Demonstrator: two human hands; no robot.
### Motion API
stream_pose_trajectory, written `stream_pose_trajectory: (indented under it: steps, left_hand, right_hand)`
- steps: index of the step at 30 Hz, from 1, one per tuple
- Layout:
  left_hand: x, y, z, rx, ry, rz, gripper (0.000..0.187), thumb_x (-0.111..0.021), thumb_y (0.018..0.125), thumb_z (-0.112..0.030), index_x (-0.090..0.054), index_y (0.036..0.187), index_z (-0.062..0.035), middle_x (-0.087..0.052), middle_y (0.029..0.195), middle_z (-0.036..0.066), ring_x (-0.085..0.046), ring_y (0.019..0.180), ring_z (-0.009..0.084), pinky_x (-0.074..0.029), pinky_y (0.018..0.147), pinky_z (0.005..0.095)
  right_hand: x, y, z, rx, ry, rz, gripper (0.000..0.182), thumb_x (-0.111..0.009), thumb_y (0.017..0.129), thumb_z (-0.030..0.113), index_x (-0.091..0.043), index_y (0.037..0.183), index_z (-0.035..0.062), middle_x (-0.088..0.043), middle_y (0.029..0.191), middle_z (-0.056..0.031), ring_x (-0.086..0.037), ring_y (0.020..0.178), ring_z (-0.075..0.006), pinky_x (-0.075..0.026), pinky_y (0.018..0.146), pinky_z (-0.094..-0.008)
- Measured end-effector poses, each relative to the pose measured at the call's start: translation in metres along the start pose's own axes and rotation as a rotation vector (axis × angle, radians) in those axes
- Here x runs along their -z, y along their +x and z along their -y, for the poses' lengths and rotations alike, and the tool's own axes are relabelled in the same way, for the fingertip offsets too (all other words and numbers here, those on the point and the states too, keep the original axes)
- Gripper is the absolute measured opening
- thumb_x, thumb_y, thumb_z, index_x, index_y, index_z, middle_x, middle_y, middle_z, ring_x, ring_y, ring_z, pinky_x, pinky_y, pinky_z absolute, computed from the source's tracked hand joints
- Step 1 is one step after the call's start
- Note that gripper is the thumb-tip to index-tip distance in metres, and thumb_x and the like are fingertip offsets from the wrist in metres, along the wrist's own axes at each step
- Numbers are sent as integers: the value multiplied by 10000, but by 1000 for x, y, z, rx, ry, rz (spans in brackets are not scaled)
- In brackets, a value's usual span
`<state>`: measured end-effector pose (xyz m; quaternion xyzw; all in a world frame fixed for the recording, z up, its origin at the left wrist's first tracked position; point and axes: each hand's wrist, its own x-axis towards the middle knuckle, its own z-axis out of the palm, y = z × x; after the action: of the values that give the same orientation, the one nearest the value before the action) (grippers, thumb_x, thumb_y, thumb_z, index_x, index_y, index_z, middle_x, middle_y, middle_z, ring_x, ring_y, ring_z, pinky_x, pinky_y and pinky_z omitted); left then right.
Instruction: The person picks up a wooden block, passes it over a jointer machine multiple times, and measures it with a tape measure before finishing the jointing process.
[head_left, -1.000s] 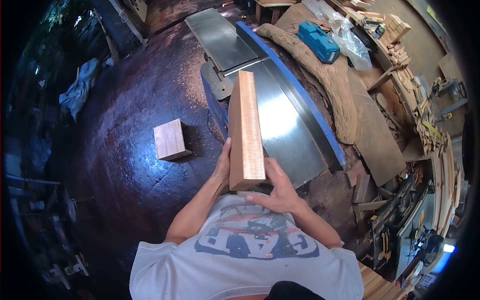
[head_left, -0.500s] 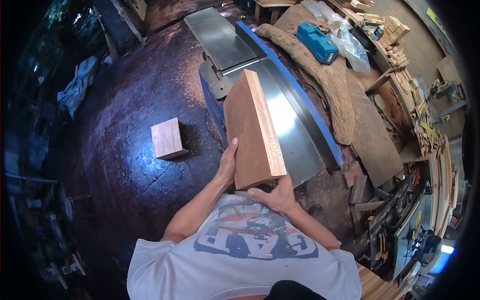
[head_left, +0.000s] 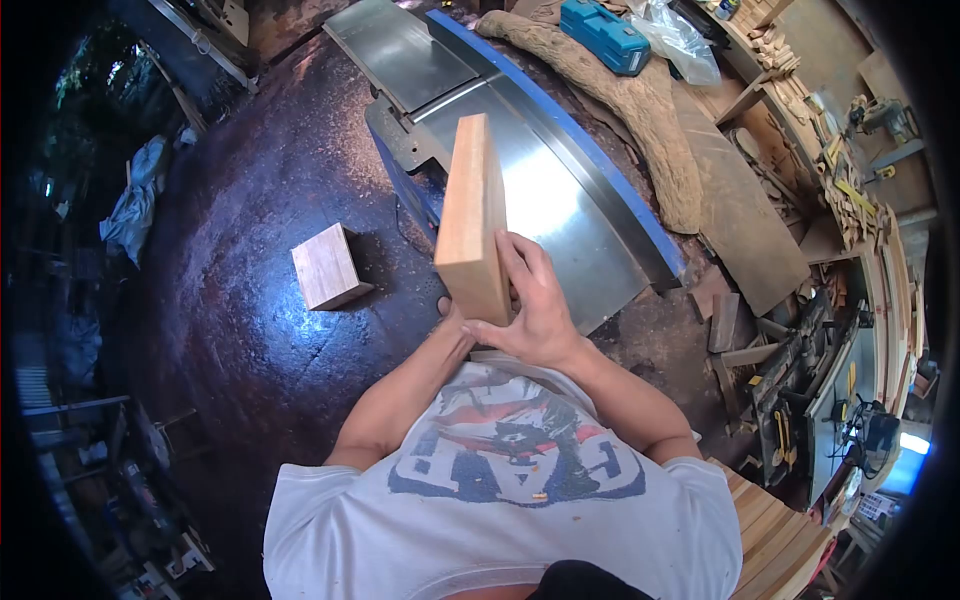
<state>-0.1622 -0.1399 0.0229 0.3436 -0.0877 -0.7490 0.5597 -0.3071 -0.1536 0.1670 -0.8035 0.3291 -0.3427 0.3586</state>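
Upright in front of my chest is a thick wooden board, its narrow edge and lower end turned toward me. My right hand grips its right side, fingers on the face and thumb across near the bottom. Below the lower end, my left hand supports the board; most of its fingers are hidden behind the wood. Just beyond the board lies the metal bed of a jointer with a long blue-edged fence.
A wooden block rests on the dark floor at left. Right of the jointer are a rough log, a teal tool case and a large flat panel. Shelves with wood scraps line the far right.
The board has been turned, so its narrow edge rather than its broad face is toward me. My right hand has moved up its side; my left has slid down beneath it.
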Motion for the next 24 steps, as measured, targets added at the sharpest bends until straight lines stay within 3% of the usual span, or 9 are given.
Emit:
stream_pose_trajectory:
  steps: [7, 12, 14, 15, 16, 18, 19, 20, 24]
  left_hand:
    - [-3, 2, 9, -40, 63, -25, 536, -495, 1109, -462, -511, 1488, -83, -660, 1320, 114, -706, 1097, 248, -613, 859, 389]
    - [-15, 29, 43, -259, 345, -52, 469, -516, 1113, -404, -543, 1451, -80, -683, 1292, 90, -717, 1054, 211, -616, 806, 354]
    - [-8, 34, 32, -133, 340, -22, 443, -524, 1114, -381, -556, 1436, -79, -692, 1281, 81, -722, 1037, 196, -617, 784, 340]
    - [-8, 25, 10, 143, 152, -10, 432, -525, 1117, -359, -561, 1429, -62, -707, 1257, 82, -731, 1020, 195, -622, 784, 340]
    - [4, 24, 2, 108, 519, -58, 380, -581, 1095, -286, -612, 1364, -19, -752, 1186, 101, -758, 923, 213, -626, 762, 355]
    - [34, 10, 4, 98, 646, -193, 332, -634, 1056, -226, -662, 1287, 11, -780, 1114, 121, -762, 818, 210, -618, 730, 338]
    - [42, -1, 7, 33, 727, -227, 331, -638, 1050, -218, -666, 1278, 20, -778, 1125, 124, -766, 855, 210, -621, 761, 347]
    - [47, -7, 8, -40, 809, -262, 330, -643, 1044, -210, -670, 1269, 30, -777, 1137, 127, -771, 892, 209, -625, 791, 357]
    - [-1, 2, -18, -544, 1225, -274, 319, -687, 976, -184, -689, 1216, 27, -762, 1151, 149, -741, 1065, 317, -578, 949, 418]
  right_hand:
    - [-12, -3, 6, -131, -174, -24, 1069, -937, 696, 286, -400, 1525, -122, -475, 1502, -302, -481, 1311, -459, -441, 1129, -509]
    - [6, 4, -14, -89, -423, 75, 983, -858, 670, 171, -452, 1548, 0, -500, 1550, -227, -485, 1373, -459, -443, 1160, -530]
    - [29, -6, -39, -16, -586, 195, 955, -828, 663, 125, -478, 1547, 47, -513, 1562, -192, -482, 1405, -451, -422, 1190, -538]
    - [37, -15, -58, 34, -684, 266, 932, -820, 670, 117, -492, 1541, 66, -513, 1567, -181, -477, 1419, -446, -408, 1205, -543]
    - [47, -20, -81, 89, -782, 337, 911, -812, 677, 110, -506, 1534, 84, -514, 1573, -169, -472, 1433, -441, -394, 1220, -548]
    - [68, -28, -131, 159, -885, 422, 841, -773, 735, 97, -509, 1534, 87, -501, 1592, -155, -456, 1456, -432, -361, 1241, -557]
    - [76, -34, -153, 187, -930, 462, 806, -753, 764, 90, -511, 1533, 88, -495, 1601, -147, -447, 1468, -428, -344, 1251, -561]
    - [83, -36, -170, 118, -861, 523, 725, -549, 901, -16, -437, 1600, 138, -408, 1675, -135, -361, 1549, -391, -279, 1286, -575]
    - [89, -20, -193, 9, -1106, 617, 803, -641, 840, 24, -401, 1605, 72, -334, 1694, -213, -309, 1566, -435, -286, 1282, -555]
